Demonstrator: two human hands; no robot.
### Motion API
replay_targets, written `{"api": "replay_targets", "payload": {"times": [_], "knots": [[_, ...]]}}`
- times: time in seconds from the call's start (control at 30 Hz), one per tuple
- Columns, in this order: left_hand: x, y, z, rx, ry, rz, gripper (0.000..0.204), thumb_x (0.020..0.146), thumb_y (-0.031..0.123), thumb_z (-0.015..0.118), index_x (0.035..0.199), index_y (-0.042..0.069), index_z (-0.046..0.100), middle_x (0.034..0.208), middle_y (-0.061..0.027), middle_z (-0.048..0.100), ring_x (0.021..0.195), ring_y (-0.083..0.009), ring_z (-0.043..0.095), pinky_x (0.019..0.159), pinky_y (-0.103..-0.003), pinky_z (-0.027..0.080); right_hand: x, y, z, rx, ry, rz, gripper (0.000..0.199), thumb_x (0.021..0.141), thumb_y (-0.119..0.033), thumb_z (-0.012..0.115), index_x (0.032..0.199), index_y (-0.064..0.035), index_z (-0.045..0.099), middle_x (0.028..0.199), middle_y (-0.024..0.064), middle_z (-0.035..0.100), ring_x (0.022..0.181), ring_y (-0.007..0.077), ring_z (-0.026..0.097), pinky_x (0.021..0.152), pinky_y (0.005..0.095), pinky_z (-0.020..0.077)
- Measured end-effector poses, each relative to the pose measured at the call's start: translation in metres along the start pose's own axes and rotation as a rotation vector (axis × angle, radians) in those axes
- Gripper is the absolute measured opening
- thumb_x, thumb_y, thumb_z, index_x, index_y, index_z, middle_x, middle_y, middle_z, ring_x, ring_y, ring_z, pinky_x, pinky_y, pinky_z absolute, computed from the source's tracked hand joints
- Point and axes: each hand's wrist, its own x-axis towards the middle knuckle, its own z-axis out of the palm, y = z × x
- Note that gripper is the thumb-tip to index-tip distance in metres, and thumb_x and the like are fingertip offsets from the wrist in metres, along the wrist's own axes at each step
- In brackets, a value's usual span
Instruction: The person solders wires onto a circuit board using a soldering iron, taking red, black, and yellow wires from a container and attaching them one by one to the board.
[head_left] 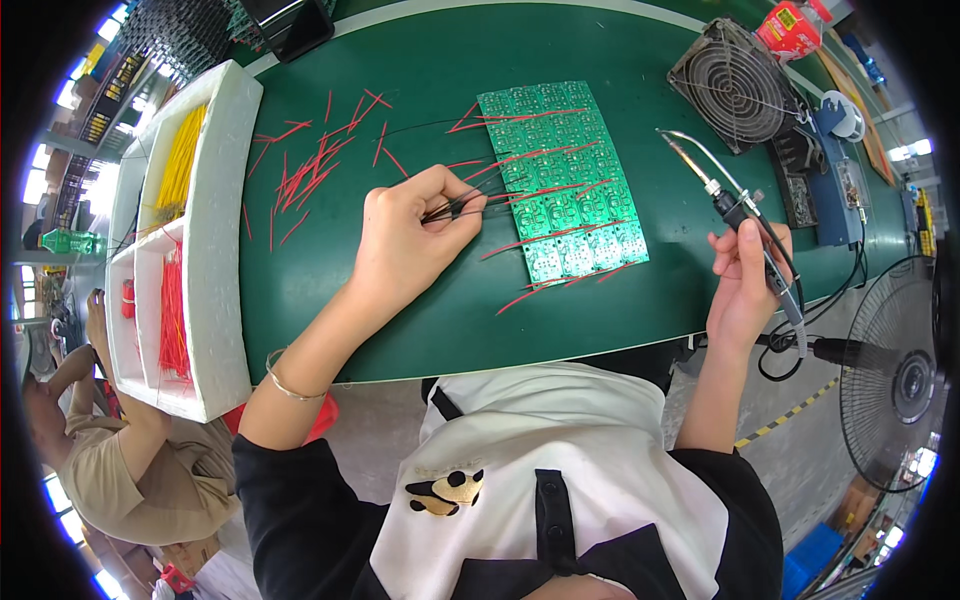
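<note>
My left hand [405,240] is closed in a pinch on a small bunch of thin black wires [458,208], beside the left edge of a green circuit board panel [545,217]. Several red wires lie across the panel in rows, their loose ends reaching past its edges. To the right of the panel, my right hand [745,280] grips a soldering iron [733,207] with a thin curved tube along its tip. The iron points up and left, its tip apart from the board. More short red wires [310,170] are scattered on the green table [420,330].
A white foam box [222,290] at the left holds yellow wires [182,160] and red wires [173,320]. A square grilled fan [730,80] and blue soldering station [838,180] stand far right. A floor fan [905,385] is at right. Another person [150,480] sits at left.
</note>
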Motion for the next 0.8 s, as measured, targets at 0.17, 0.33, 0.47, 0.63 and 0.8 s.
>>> {"api": "replay_targets", "payload": {"times": [0.17,0.33,0.47,0.63,0.8], "knots": [[-0.001,0.002,0.0,-0.005,0.0,-0.004,0.008,0.071,0.001,0.064,0.07,-0.001,0.056,0.043,0.0015,0.033,0.043,-0.0023,0.023,0.042,-0.021,0.021,-0.015,0.0,0.016,0.094,-0.186,0.029,0.019,0.083,-0.012,0.061,0.082,-0.0004,0.046,0.063,0.0103,0.056,0.049,0.0099,0.05,0.058,0.026,0.05],[0.0,0.001,0.001,-0.053,-0.011,-0.036,0.007,0.071,0.002,0.062,0.071,-0.001,0.056,0.043,0.0018,0.032,0.044,-0.0024,0.022,0.042,-0.021,0.021,-0.014,0.005,0.033,0.166,-0.298,0.056,0.017,0.083,-0.01,0.06,0.081,-0.0009,0.046,0.065,0.0102,0.058,0.05,0.0067,0.05,0.049,0.0208,0.0452],[0.002,0.001,0.002,-0.039,-0.017,-0.044,0.007,0.071,0.002,0.062,0.071,-0.001,0.056,0.043,0.0018,0.031,0.044,-0.0026,0.022,0.042,-0.021,0.021,0.001,0.005,0.043,0.087,-0.357,0.097,0.017,0.082,-0.01,0.062,0.082,-0.0003,0.048,0.065,0.0068,0.056,0.052,0.0049,0.048,0.061,0.0235,0.0516],[0.001,0.0,0.0,-0.055,-0.01,-0.081,0.006,0.071,0.003,0.062,0.072,-0.001,0.057,0.043,0.0014,0.029,0.044,-0.0032,0.022,0.043,-0.022,0.021,0.037,0.011,0.041,0.202,-0.537,0.297,0.02,0.08,-0.01,0.065,0.091,0.0026,0.054,0.066,0.0028,0.052,0.053,0.0047,0.041,0.069,0.0264,0.0511],[0.003,0.001,-0.001,-0.071,-0.012,-0.093,0.01,0.073,0.004,0.064,0.071,-0.001,0.056,0.045,0.0031,0.03,0.045,-0.0022,0.022,0.043,-0.021,0.021,0.07,0.031,0.022,0.322,-0.614,0.463,0.023,0.083,-0.01,0.062,0.102,0.0024,0.058,0.063,0.0019,0.05,0.05,0.0045,0.036,0.051,0.0222,0.0387]]}}
